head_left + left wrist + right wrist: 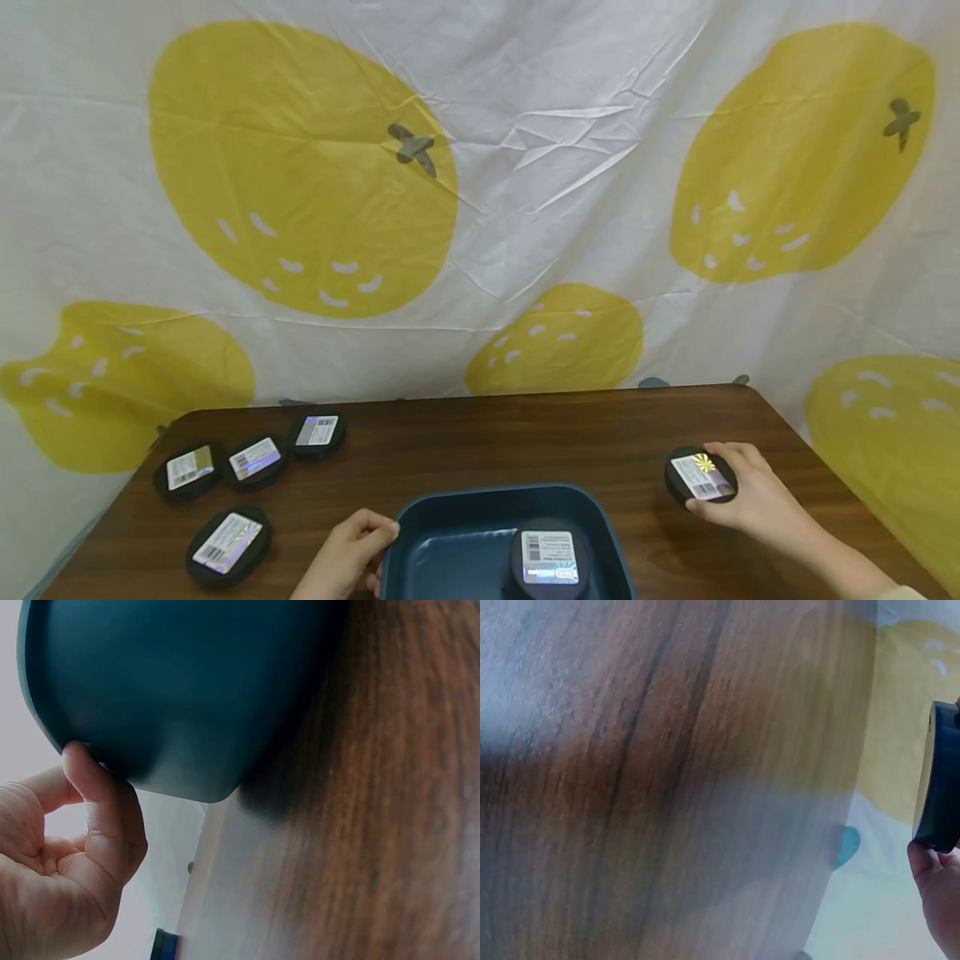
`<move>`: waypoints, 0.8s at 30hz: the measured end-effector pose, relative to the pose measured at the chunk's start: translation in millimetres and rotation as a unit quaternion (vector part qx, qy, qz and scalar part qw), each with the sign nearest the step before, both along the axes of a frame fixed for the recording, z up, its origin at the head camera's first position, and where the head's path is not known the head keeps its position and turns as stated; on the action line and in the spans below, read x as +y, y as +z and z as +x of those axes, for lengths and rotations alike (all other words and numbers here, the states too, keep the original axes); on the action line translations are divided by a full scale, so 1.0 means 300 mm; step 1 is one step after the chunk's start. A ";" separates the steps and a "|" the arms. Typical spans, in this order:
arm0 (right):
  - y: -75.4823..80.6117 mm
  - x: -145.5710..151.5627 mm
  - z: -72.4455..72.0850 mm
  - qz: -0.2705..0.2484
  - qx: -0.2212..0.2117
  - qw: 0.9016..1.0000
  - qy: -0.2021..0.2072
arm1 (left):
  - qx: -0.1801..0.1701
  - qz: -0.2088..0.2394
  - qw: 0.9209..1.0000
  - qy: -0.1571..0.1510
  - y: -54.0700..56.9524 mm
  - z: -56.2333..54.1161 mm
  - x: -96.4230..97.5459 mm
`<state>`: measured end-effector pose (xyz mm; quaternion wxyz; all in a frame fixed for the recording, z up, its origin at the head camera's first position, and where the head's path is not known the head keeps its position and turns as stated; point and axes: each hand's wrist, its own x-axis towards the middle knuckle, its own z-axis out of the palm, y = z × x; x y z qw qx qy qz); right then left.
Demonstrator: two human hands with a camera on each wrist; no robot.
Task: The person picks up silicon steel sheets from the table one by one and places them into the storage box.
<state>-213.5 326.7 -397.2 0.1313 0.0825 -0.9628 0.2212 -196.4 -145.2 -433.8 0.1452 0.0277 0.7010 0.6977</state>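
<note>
With thumb and fingers my left hand [348, 554] pinches the left rim of a dark blue rectangular tray [495, 493]; the left wrist view shows the same hand [82, 855] at the tray's corner [180, 690]. Inside the tray stands a round black container with a white label [550, 557]. On the right, my right hand [757, 492] grips another round black container [701, 475] by its sides, its label facing up. In the right wrist view, that container [941, 780] appears at the right edge, held over the tabletop by the fingers [934, 881].
Several more labelled black containers lie on the left of the brown wooden table [465, 442]: one nearer the front [228, 547], others grouped behind, such as the middle one [257, 461]. A white cloth with yellow fruit prints [555, 150] hangs behind the table.
</note>
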 end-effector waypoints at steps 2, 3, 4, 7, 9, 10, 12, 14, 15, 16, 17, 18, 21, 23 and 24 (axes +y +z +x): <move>0.010 -0.008 0.007 -0.002 0.006 1.000 0.006 | 0.000 -0.002 1.000 0.001 0.001 -0.001 0.001; 0.015 -0.013 0.010 -0.002 0.011 1.000 0.008 | 0.000 -0.003 1.000 0.001 0.002 -0.001 0.001; 0.018 -0.017 0.013 -0.002 0.017 1.000 0.012 | 0.000 -0.004 1.000 0.001 0.002 -0.001 0.001; 0.028 -0.032 0.019 -0.004 0.027 0.999 0.022 | 0.000 -0.007 1.000 0.002 0.002 0.000 0.001; 0.032 -0.042 0.023 -0.006 0.029 0.999 0.028 | 0.000 -0.009 1.000 0.001 0.002 0.000 0.001; 0.033 -0.046 0.024 -0.006 0.029 0.999 0.032 | -0.001 -0.010 1.000 0.001 0.001 0.001 0.001; 0.036 -0.056 0.025 -0.008 0.032 0.999 0.038 | -0.002 -0.011 1.000 -0.001 0.000 0.002 0.001; 0.039 -0.066 0.027 -0.008 0.036 0.998 0.043 | -0.003 -0.011 1.000 -0.002 0.000 0.002 0.001; 0.041 -0.071 0.028 -0.008 0.037 0.998 0.045 | -0.004 -0.011 1.000 -0.002 0.000 0.003 0.001; 0.044 -0.076 0.029 -0.009 0.036 0.998 0.047 | -0.005 -0.011 1.000 -0.003 0.000 0.003 0.001; 0.047 -0.081 0.029 -0.010 0.035 0.998 0.048 | -0.006 -0.010 1.000 -0.003 0.000 0.002 0.001; 0.050 -0.085 0.031 -0.010 0.032 0.998 0.049 | -0.006 -0.010 1.000 -0.003 0.000 0.002 0.001; 0.061 -0.101 0.033 -0.010 0.030 0.998 0.053 | -0.007 -0.010 1.000 -0.003 0.000 0.001 0.001; 0.067 -0.111 0.036 -0.007 0.033 0.998 0.056 | -0.007 -0.011 1.000 -0.003 0.000 0.000 0.000; 0.070 -0.116 0.037 -0.006 0.035 0.998 0.057 | -0.007 -0.011 1.000 -0.003 0.000 0.000 0.000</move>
